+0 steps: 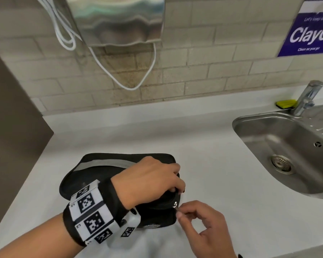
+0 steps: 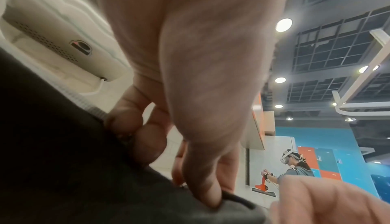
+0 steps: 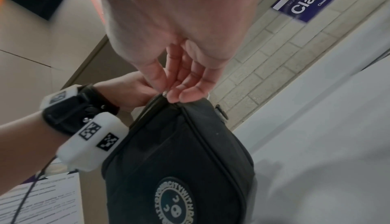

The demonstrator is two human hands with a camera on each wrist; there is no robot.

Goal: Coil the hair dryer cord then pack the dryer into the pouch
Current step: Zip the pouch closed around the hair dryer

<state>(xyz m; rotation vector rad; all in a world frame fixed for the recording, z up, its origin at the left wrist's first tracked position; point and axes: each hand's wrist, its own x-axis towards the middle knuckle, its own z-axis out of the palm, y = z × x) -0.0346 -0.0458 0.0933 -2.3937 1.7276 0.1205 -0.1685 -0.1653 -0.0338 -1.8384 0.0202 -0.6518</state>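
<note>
— Where is the pouch?

— The black pouch (image 1: pixel 104 175) lies on the white counter (image 1: pixel 203 146), toward its near edge, well left of the steel sink (image 1: pixel 280 138). A grey band runs along its far side, and the right wrist view shows a round white printed logo (image 3: pixel 175 201) on its near face.

— And the hair dryer?

— I cannot see it, nor its cord. If it is inside the pouch, the fabric hides it.

— What is the left hand doing?

— The left hand (image 1: pixel 149 181) lies across the top of the pouch, fingers curled down over the right end, gripping the fabric beside the zip. In the left wrist view its fingertips (image 2: pixel 211 194) press into the dark cloth right at the zip line.

— The right hand?

— The right hand (image 1: pixel 203 222) sits just right of the pouch's end. Thumb and forefinger pinch the small metal zipper pull (image 1: pixel 175 203) at the corner; the other fingers are loosely curled behind. The right wrist view shows the same pinch at the top of the zip.

— Is the zip closed?

— The zip track looks joined below the pull in the right wrist view; past the pull, the left hand covers it, so I cannot tell.

— Anything else around?

— A faucet (image 1: pixel 308 97) with a yellow sponge (image 1: pixel 285 103) beside it, a metal wall dispenser (image 1: pixel 119 21) with a white cable (image 1: pixel 131 84) looping beneath, and a purple sign (image 1: pixel 309 34) on the tiled wall.
</note>
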